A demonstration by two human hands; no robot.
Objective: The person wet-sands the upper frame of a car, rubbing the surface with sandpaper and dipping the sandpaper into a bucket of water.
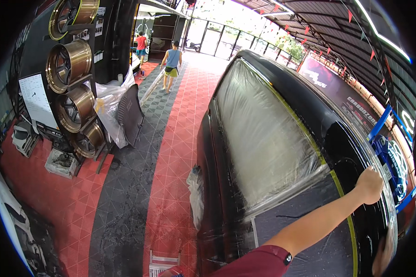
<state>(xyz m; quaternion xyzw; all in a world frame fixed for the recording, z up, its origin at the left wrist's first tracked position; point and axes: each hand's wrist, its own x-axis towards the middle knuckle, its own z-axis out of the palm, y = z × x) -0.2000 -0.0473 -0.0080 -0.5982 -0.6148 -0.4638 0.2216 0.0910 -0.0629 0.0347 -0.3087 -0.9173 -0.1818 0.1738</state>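
My left hand (pixel 370 185), at the end of a bare forearm with a maroon sleeve, is closed in a fist over the roof edge of a glossy black vehicle (pixel 337 134). What its fingers grip is hidden. A shiny, clear-looking strip (pixel 389 212) runs along the roof beside the fist. Low at the right rim is my right hand (pixel 382 258), smeared and mostly cut off, close to the same strip. Below my left arm lies a dark side window (pixel 305 235). Cloudy plastic sheeting (pixel 268 138) covers the window ahead, edged by yellow-green masking tape (pixel 339 184).
A metal step ladder (pixel 164 261) stands beside the vehicle at the bottom. Bronze wheels (pixel 69 64) hang on a rack at left, near a whiteboard (pixel 36 99) and a plastic-wrapped panel (pixel 115 111). Two people walk farther off, one in a blue top (pixel 173 59). Red and grey tiles (pixel 171 152) form the floor.
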